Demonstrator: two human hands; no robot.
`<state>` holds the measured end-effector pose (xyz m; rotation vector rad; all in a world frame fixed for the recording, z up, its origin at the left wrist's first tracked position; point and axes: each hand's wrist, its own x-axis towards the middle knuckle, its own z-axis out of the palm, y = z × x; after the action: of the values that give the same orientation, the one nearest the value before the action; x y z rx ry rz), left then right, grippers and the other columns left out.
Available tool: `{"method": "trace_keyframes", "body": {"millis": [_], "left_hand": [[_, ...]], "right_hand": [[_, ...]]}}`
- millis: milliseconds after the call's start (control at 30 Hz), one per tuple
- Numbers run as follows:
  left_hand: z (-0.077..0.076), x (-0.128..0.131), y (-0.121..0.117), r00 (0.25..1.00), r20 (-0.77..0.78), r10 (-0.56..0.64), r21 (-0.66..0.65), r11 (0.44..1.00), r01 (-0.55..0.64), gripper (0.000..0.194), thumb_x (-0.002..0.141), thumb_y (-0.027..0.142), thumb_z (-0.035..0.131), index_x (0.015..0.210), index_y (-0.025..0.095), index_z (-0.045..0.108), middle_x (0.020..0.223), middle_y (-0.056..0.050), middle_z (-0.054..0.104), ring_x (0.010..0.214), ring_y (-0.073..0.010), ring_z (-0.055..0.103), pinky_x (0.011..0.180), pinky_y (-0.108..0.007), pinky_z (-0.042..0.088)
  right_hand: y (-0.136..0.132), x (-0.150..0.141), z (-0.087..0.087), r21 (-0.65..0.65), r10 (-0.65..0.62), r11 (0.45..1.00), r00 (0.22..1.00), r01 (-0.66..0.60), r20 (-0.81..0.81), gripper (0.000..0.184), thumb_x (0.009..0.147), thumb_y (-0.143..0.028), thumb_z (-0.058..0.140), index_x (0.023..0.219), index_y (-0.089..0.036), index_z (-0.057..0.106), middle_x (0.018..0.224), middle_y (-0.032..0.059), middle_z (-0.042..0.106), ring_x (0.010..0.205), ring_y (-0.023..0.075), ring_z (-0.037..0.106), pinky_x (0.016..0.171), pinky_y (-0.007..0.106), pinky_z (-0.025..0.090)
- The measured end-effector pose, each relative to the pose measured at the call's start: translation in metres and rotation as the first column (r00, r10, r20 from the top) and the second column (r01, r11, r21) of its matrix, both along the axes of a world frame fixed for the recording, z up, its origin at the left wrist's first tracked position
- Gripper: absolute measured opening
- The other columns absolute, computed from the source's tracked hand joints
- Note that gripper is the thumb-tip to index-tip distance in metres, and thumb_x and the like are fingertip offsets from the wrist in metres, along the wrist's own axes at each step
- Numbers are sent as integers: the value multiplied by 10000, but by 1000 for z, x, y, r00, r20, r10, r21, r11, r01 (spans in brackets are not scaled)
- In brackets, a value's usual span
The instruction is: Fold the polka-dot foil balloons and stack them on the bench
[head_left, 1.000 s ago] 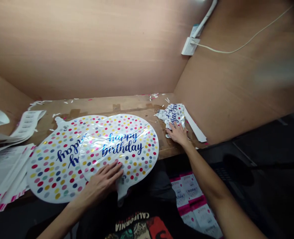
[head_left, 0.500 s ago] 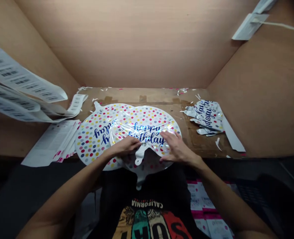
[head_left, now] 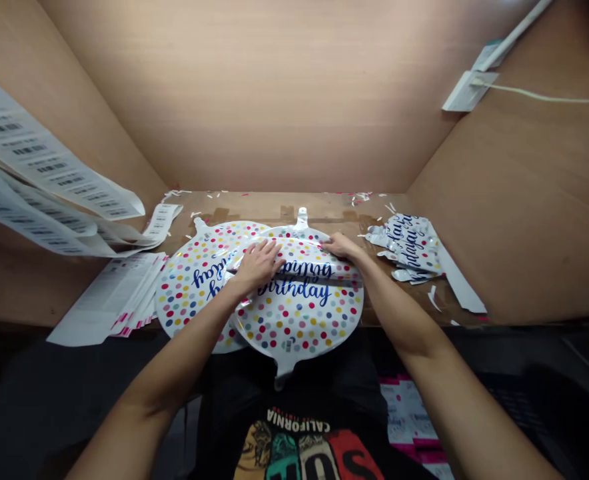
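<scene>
Flat foil balloons with coloured dots and blue "happy birthday" lettering overlap on the bench. The front balloon [head_left: 294,327] has its tail toward me, and a crease with doubled foil crosses its lettering. Another tail [head_left: 302,217] points to the back wall. Lying on the creased foil with its fingers stretched out is my left hand [head_left: 259,267]. My right hand [head_left: 342,245] has its fingers closed at the foil's far right edge. To the left, partly covered, lies a second balloon [head_left: 184,287].
Folded balloons [head_left: 414,243] lie at the right beside a white card strip [head_left: 462,280]. Printed cards [head_left: 109,293] are fanned out at the left, below hanging barcode label strips [head_left: 49,167]. Paper scraps litter the bench. Pink-edged packs [head_left: 409,413] sit below at right.
Both hands have moved away from me toward the far side of the balloon. The near foil flap and its tail have swung toward the back, and a crease now crosses the lettering.
</scene>
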<state>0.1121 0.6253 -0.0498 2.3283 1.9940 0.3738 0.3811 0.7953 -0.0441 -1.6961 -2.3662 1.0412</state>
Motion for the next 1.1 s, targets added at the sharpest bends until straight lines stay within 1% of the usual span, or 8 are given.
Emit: {"method": "trace_keyframes", "body": {"millis": [67,167,333,467,667,800,967,1100], "left_hand": [[-26,-6,8,996,-71,59,-133,989,-68,593,1062,544,396,1539,211,509,1659,-110,416,1550,-358,317,1243,-609,250],[-51,-15,11,989,-103,105,-127,985,-118,688,1056,611,335,1620,223,403,1729,-82,271,1603,-343,192,1275,-604,169],[-61,-19,7,985,-84,149,-77,985,-155,783,1027,705,281,1652,239,350,1740,-79,236,1615,-332,159,1293,-574,99],[-62,-24,9,974,-62,217,-68,973,-221,850,1015,739,243,1659,192,330,1740,-98,233,1615,-338,150,1292,-543,127],[-41,-19,23,954,5,300,-203,934,-292,815,1001,723,300,1568,160,460,1695,-169,326,1567,-391,249,1244,-585,212],[-18,16,38,979,-9,205,-265,943,-200,895,749,821,649,1324,136,626,1391,-256,623,1287,-438,547,1046,-534,446],[-5,49,43,987,124,101,-568,823,-13,347,746,515,755,801,187,659,784,-78,700,716,-233,646,651,-303,445],[27,52,25,969,220,-113,-292,940,176,189,875,329,616,741,198,586,773,-36,642,692,-181,584,624,-282,405]], "right_hand": [[4,8,-3,8,-40,999,999,40,18,385,925,-460,664,791,-100,685,687,50,646,587,125,520,537,234,313],[-7,34,-15,44,-72,997,996,70,49,392,920,-477,668,805,-104,709,768,71,704,650,159,599,547,231,349],[-47,49,-39,357,-158,928,981,110,109,408,1054,-407,439,1072,-123,732,1012,155,752,904,244,682,701,268,430],[-59,72,-42,501,-280,860,907,91,315,470,1090,-441,352,1165,-141,705,974,193,749,877,277,706,734,313,439],[-103,147,-43,506,-228,862,867,-32,444,415,1079,-471,417,1069,-169,703,865,152,745,786,265,707,664,302,371],[-147,151,-56,477,-206,879,883,-23,421,406,1074,-496,447,1074,-178,700,835,137,744,756,250,708,642,296,345],[-151,139,-57,534,-264,844,902,44,343,408,1016,-541,563,1117,-163,680,959,155,741,879,298,706,762,347,445],[-113,126,-10,701,-78,713,989,-34,127,738,934,-528,688,1517,-133,467,1440,228,578,1322,367,549,1082,472,401]]}}
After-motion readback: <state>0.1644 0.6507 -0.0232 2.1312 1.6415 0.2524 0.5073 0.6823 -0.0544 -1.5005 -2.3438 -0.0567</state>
